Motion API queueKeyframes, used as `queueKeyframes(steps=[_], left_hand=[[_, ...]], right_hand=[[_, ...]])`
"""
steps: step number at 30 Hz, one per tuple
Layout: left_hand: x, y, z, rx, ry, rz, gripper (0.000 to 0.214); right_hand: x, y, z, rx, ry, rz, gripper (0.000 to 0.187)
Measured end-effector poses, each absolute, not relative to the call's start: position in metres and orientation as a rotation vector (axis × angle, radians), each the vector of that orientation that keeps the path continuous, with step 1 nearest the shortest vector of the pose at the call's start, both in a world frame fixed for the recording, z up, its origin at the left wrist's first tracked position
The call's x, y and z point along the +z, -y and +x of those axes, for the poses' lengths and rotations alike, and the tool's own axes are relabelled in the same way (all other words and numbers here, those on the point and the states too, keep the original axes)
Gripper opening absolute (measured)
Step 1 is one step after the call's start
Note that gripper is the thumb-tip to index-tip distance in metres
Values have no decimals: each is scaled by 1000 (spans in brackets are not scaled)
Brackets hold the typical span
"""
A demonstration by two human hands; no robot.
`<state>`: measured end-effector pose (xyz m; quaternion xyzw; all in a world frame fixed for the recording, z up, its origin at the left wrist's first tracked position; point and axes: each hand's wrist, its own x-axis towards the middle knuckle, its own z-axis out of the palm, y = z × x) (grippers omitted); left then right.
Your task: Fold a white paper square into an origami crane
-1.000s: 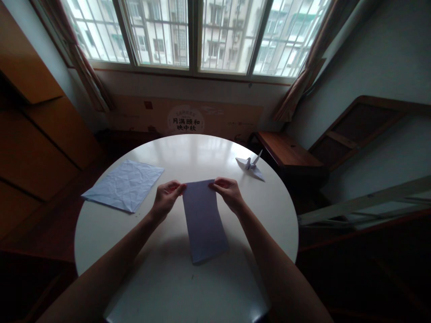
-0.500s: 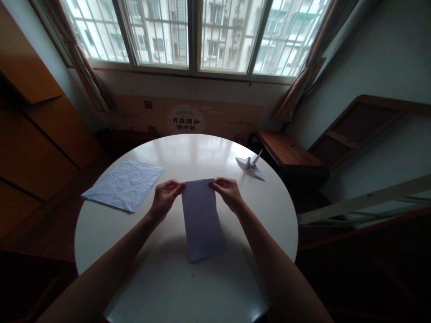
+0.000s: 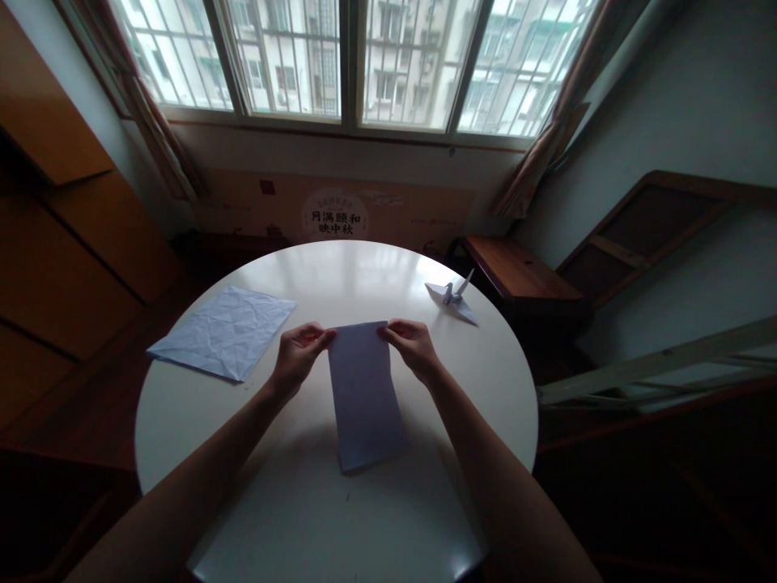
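Note:
Between my hands a plain rectangular sheet of paper [image 3: 367,397] hangs by its far edge, its near end low over the white table. My left hand [image 3: 301,350] pinches the far left corner between thumb and fingers. At the far right corner, my right hand [image 3: 410,342] grips in the same way. To the left lies a creased, unfolded sheet of paper [image 3: 226,332] on the tabletop. A folded paper crane [image 3: 454,298] rests beyond my right hand, with its wings spread.
The round white table [image 3: 291,518] spans the middle of the view. Past its right side stands a low wooden bench [image 3: 522,271]. A printed cardboard panel [image 3: 243,206] leans under the barred window [image 3: 346,65]. A wooden cabinet [image 3: 78,227] is at the left.

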<state>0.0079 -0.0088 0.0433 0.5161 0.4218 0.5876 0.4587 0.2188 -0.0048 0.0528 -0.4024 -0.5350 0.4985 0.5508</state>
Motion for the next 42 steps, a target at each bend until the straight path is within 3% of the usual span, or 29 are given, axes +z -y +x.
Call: queueKeyframes(steps=[42], left_hand=[[44, 11, 10, 1308, -1058, 1321, 39]], right_hand=[[45, -2, 222, 1049, 1213, -991, 34]])
